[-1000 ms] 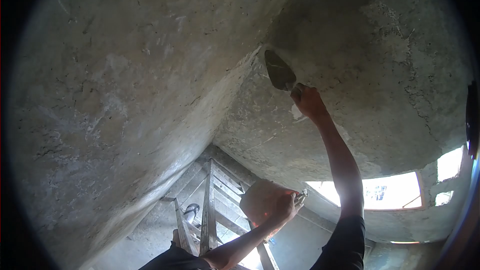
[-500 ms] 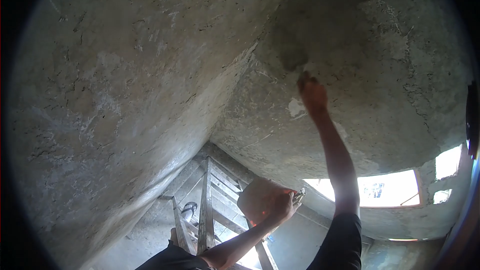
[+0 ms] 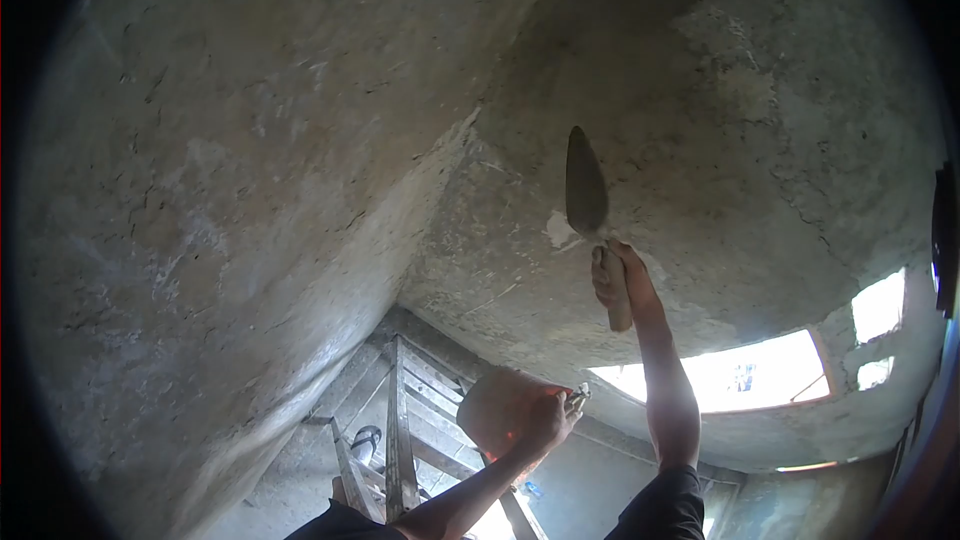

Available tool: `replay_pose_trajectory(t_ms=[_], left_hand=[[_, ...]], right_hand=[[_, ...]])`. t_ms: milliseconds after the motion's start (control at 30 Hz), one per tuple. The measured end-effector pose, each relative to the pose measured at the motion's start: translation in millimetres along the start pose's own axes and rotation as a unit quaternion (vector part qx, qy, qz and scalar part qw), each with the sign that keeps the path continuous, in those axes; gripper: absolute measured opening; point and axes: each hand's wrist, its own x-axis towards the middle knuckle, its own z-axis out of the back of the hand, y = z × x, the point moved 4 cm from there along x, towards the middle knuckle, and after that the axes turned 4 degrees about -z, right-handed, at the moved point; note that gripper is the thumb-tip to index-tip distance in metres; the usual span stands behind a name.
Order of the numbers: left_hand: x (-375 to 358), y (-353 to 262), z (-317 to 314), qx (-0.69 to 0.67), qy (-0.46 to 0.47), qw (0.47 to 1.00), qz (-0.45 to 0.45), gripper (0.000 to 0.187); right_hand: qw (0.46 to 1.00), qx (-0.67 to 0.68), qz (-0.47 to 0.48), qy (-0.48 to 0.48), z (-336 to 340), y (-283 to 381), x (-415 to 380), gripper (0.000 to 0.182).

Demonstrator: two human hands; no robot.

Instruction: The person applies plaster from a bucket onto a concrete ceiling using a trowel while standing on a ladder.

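Observation:
Raised before the concrete wall, my right hand (image 3: 622,285) is closed around the handle of a pointed trowel (image 3: 586,185). Its blade points up, and a gap seems to separate it from the wall (image 3: 680,180). Lower down, my left hand (image 3: 552,420) grips the edge of a rounded, pinkish container (image 3: 500,408). What the container holds is hidden. Greyish material shows at the left fingertips.
A wooden ladder (image 3: 402,440) stands below, left of the container. Dark-strapped footwear (image 3: 366,443) shows beyond its rails. A rough wall (image 3: 230,220) fills the left side and meets the other wall in a corner. Bright window openings (image 3: 750,375) lie right.
My right hand has come down from the wall with the trowel, whose blade is now plainly visible. The left hand still holds the container. The view has shifted slightly.

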Motion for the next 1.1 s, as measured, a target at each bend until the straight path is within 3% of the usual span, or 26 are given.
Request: replay_pose_trajectory(t_ms=[33,167,233,300,400,433,500,567,633,667,733,833,900,933,1033,1100], left_hand=[[0.6,-1.4,0.9,0.001,0.006,1.000,-0.006,0.032],[-0.1,9.8,-2.1,0.013,0.038,0.998,0.039,0.038],[5.1,3.5,12.6,0.026,-0.013,0.999,0.034,0.038],[7.2,9.7,14.1,-0.039,-0.018,0.998,0.051,0.033],[8.3,9.3,27.7,0.000,-0.073,0.997,0.015,0.039],[11.3,13.5,29.6,-0.002,-0.092,0.996,0.004,0.042],[11.6,15.1,35.9,0.030,-0.125,0.991,-0.035,0.043],[13.4,19.1,43.4,0.009,-0.099,0.995,-0.014,0.045],[6.7,6.9,62.0,0.002,-0.107,0.994,-0.032,0.047],[2.0,-3.7,74.1,-0.005,-0.096,0.995,-0.030,0.048],[-16.5,-26.5,100.8,0.010,-0.083,0.996,-0.040,0.046],[-31.7,-55.6,134.1,-0.002,-0.130,0.978,-0.162,0.048],[-51.5,-80.3,151.0,-0.021,-0.099,0.982,-0.158,0.038],[-59.7,-93.3,157.9,-0.019,-0.086,0.983,-0.160,0.035],[-88.8,-119.3,173.8,0.013,-0.068,0.986,-0.151,0.031],[-104.3,-131.0,178.6,0.040,-0.058,0.987,-0.145,0.030]], right_hand=[[0.991,0.102,-0.009,0.080,0.6,-4.8,-10.9,0.040],[0.981,0.136,0.035,0.135,7.5,-24.5,-51.7,0.044],[0.945,0.220,0.048,0.235,5.7,-41.7,-78.5,0.041],[0.929,0.304,0.071,0.198,13.2,-71.9,-111.3,0.035],[0.973,0.195,0.104,0.065,-5.4,-96.1,-177.2,0.028],[0.970,0.206,0.111,0.060,-16.4,-100.0,-195.5,0.028],[0.976,0.009,0.008,-0.220,-20.8,-126.3,-235.1,0.030],[0.947,-0.080,-0.030,-0.309,-24.2,-157.1,-274.0,0.028],[0.937,0.002,-0.078,-0.342,-27.1,-190.1,-304.7,0.026],[0.947,0.105,-0.042,-0.301,-26.3,-211.2,-317.9,0.022],[0.944,0.160,-0.030,-0.288,-37.6,-236.7,-338.0,0.023],[0.958,0.181,-0.017,-0.221,-45.1,-257.6,-344.6,0.029],[0.962,-0.082,-0.013,-0.258,-51.1,-256.3,-336.7,0.028],[0.943,-0.149,-0.007,-0.297,-56.4,-247.8,-333.9,0.028],[0.894,-0.293,0.052,-0.336,-55.8,-236.1,-312.6,0.027],[0.882,-0.320,0.062,-0.340,-59.8,-215.3,-305.5,0.026]])
